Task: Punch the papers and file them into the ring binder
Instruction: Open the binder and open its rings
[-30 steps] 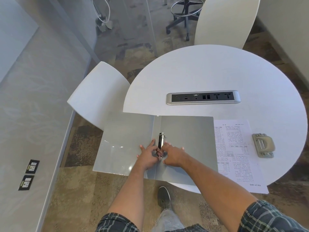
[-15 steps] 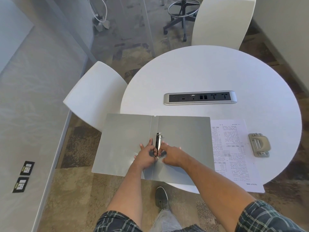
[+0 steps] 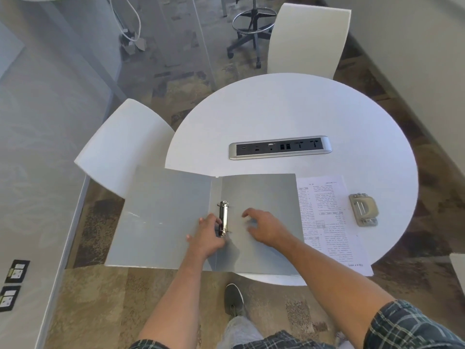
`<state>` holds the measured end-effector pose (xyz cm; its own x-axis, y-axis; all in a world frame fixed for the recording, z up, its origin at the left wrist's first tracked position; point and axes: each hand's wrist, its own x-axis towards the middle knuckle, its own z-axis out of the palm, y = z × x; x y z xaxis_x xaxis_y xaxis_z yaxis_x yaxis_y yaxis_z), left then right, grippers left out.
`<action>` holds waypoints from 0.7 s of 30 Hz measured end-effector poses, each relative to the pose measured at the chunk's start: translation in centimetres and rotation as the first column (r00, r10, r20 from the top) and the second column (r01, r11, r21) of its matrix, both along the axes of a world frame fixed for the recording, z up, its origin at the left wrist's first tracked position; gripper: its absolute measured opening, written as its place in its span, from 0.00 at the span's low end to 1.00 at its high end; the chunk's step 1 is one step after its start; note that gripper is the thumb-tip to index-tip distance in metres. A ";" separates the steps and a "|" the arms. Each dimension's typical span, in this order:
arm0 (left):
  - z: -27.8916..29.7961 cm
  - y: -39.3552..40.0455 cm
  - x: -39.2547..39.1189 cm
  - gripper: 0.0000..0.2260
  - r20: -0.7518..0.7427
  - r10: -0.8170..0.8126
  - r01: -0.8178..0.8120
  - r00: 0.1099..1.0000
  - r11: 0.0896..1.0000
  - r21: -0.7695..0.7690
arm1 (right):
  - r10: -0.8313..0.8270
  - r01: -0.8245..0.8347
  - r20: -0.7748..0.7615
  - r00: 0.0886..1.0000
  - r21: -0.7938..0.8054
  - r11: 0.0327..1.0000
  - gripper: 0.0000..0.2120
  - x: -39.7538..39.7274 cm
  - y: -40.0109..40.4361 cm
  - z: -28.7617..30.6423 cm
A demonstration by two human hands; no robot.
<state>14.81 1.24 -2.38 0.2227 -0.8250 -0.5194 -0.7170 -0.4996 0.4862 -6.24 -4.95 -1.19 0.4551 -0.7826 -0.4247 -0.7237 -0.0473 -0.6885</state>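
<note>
Grey plastic ring binder (image 3: 163,217) lies open on the near edge of the round white table (image 3: 289,112), its left cover overhanging. At its metal ring mechanism (image 3: 223,219), the left hand (image 3: 207,238) touches with loosely curled fingers. Just right, the right hand (image 3: 264,226) hovers, fingers spread and relaxed, gripping nothing. Printed papers (image 3: 324,217) lie beside the binder, then the hole punch (image 3: 363,209).

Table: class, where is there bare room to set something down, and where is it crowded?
Free: the far table beyond the socket strip. Crowded: the near edge, with the binder, papers and hole punch side by side.
</note>
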 end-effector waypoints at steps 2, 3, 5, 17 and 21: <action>0.2 0.2 -1.1 0.26 0.132 -0.075 0.077 0.988 0.997 -0.010 | -0.226 0.219 -0.029 0.974 -0.154 0.964 0.19 -3.4 0.3 -0.4; 0.2 0.3 -1.6 0.31 0.164 -0.109 0.110 0.981 0.994 0.000 | -0.327 0.306 -0.065 0.943 -0.222 0.926 0.19 -5.2 0.6 -0.6; -0.4 0.3 -2.3 0.41 0.196 -0.151 0.143 0.969 0.988 0.051 | -0.483 0.410 -0.140 0.864 -0.358 0.838 0.19 -8.7 1.0 -0.8; -0.9 1.3 -5.0 0.40 0.378 -0.164 0.144 0.911 0.986 0.082 | -0.703 0.751 -0.557 0.442 -0.199 0.630 0.43 -16.4 4.2 -0.4; -1.1 1.6 -5.0 0.40 0.391 -0.160 0.145 0.907 0.987 0.067 | -0.706 0.786 -0.528 0.472 -0.110 0.608 0.42 -16.7 3.9 0.2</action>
<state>9.85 2.83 -3.45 0.2879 -0.8477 -0.4454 -0.9152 -0.3806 0.1326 -22.95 -1.09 -0.98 -0.5700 -0.6427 -0.5119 -0.6533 0.7323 -0.1920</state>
